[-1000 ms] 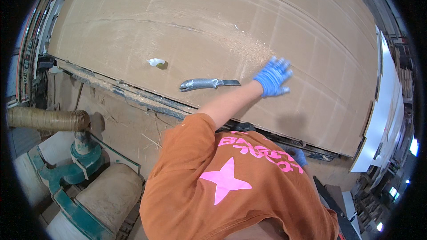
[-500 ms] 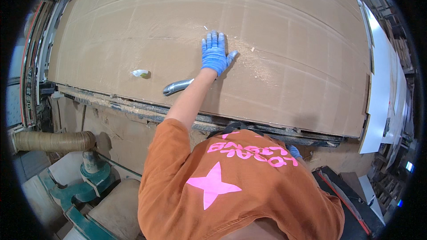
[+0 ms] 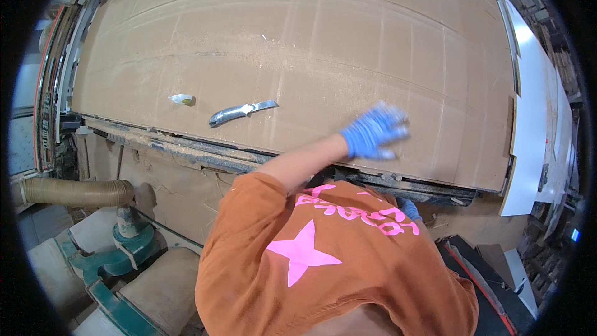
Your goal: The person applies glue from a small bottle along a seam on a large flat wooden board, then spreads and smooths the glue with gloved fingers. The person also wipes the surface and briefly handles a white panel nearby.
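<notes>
My left hand (image 3: pixel 375 132) wears a blue glove and is stretched over the cardboard-covered table (image 3: pixel 298 6), near its front edge. Its fingers are spread and smeared by motion, with nothing held. A folding knife (image 3: pixel 241 112) with a silver handle lies unfolded on the cardboard, left of my forearm. Farther left rests a small whitish bottle (image 3: pixel 182 99) with a greenish end. Only a bit of my right hand (image 3: pixel 410 209), also in a blue glove, shows past my orange shirt below the table edge; its fingers are hidden.
Fine sawdust is scattered over the cardboard, with a small white scrap (image 3: pixel 263 37) farther back. White panels (image 3: pixel 528 106) stand along the right side. A ribbed hose (image 3: pixel 78 192) joins green machinery (image 3: pixel 134 244) at lower left. Sawdust coats the ledge (image 3: pixel 168 147) along the front edge.
My left hand has swept right and toward me, from mid-table to near the front edge. The sawdust patch it was beside is gone from there. The knife is now fully uncovered.
</notes>
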